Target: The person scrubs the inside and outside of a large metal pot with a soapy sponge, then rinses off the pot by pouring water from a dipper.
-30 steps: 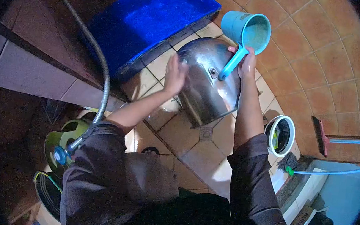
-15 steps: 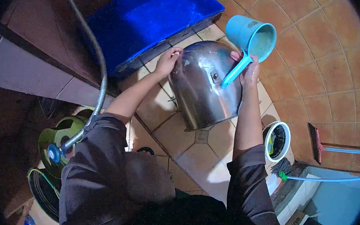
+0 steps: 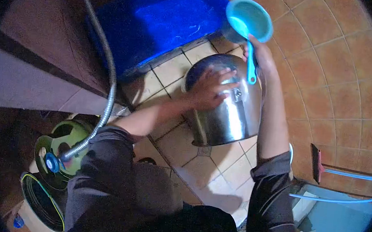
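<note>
A big shiny metal pot (image 3: 221, 126) sits on the floor tiles in the middle of the view, tilted on its side or upended; I cannot tell which. My left hand (image 3: 212, 89) lies across its outer surface, fingers spread and holding nothing. Beyond the pot's upper right side, my right hand (image 3: 263, 60) is closed round the handle of a light blue water dipper (image 3: 260, 22). The dipper's cup faces up towards me, and the handle's end points back over the pot. Whether the right hand also touches the pot is hidden.
A large blue tub (image 3: 164, 20) stands behind. On the left are a green gas cylinder (image 3: 74, 132) with a regulator (image 3: 51, 162) and a metal hose (image 3: 109, 77). A red squeegee (image 3: 317, 163) leans at the right wall, above a pale blue surface (image 3: 341, 220).
My left hand has left the pot's edge and moved right, flat onto its surface. The dipper has risen and turned in my right hand. The pot appears slightly lower and further right.
</note>
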Motion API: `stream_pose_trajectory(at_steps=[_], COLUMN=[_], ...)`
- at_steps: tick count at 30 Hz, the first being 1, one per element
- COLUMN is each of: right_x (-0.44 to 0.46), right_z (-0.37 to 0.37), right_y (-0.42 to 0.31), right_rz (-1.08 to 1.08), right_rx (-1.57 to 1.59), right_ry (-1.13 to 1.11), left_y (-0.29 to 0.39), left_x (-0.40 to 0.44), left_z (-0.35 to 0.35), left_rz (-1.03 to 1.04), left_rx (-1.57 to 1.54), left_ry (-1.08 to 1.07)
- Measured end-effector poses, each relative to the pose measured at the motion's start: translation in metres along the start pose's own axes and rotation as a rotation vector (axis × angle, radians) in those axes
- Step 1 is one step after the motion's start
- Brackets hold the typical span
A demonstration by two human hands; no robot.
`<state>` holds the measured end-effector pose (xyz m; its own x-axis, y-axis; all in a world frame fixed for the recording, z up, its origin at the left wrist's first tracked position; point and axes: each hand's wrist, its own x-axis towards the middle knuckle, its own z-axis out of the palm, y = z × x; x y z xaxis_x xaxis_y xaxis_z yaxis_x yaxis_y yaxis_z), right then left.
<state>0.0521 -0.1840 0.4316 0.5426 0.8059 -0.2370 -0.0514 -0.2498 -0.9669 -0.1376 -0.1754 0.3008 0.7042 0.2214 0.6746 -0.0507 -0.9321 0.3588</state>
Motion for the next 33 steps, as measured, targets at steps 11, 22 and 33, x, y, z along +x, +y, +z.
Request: stream_pose_trajectory(at_steps=[11, 22, 33], right_x=[0.105, 0.12, 0.052], right_z=[0.156, 0.214, 0.109], right_y=[0.044, 0.112, 0.044], right_rz=[-0.638, -0.614, -0.07], right_rx=[-1.496, -1.39, -0.019], right_ry=[0.193, -0.159, 0.094], left_y=[0.005, -0.021, -0.067], left_x=[-0.022, -0.047, -0.042], left_z=[0.025, 0.061, 0.061], left_rz=[-0.446, -0.511, -0.534], left_rx=[-0.343, -1.093, -0.493], left_ry=[0.079, 0.11, 0.292])
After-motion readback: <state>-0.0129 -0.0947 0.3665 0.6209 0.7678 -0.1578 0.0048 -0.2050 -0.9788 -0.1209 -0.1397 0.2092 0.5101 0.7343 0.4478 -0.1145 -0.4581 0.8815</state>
